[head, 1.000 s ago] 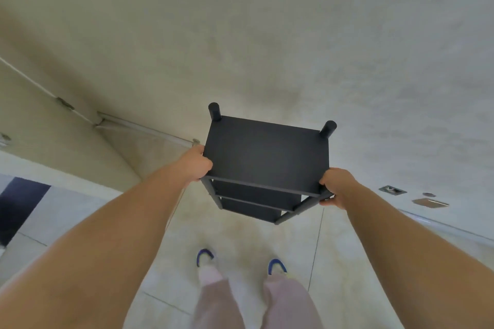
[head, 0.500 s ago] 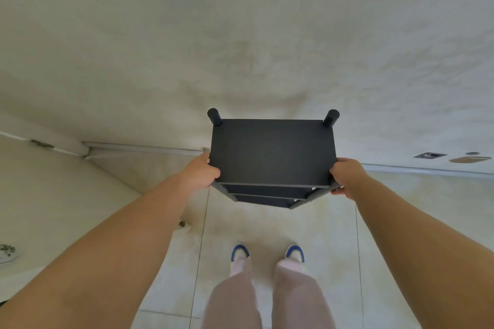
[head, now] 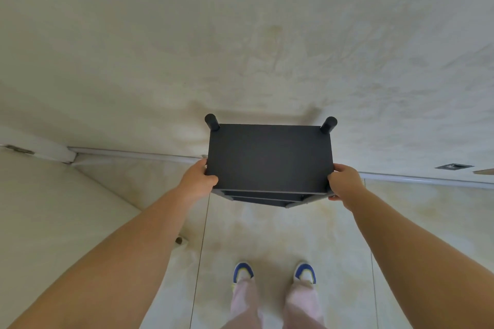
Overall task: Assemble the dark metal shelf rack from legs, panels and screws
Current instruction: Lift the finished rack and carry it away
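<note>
Soft even daylight, faint shadow behind rack (head: pixel 270 157), wide-angle edge distortion, sharp.

One rack (head: pixel 270 157), two hands (head: pixel 199 179), two shoes (head: pixel 243 271).

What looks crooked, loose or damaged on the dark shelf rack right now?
Nothing stands out. The dark metal shelf rack looks square, its flat top panel level, with two round leg ends at the far corners. The left hand and right hand grip its near corners. Lower joints are mostly hidden.
</note>
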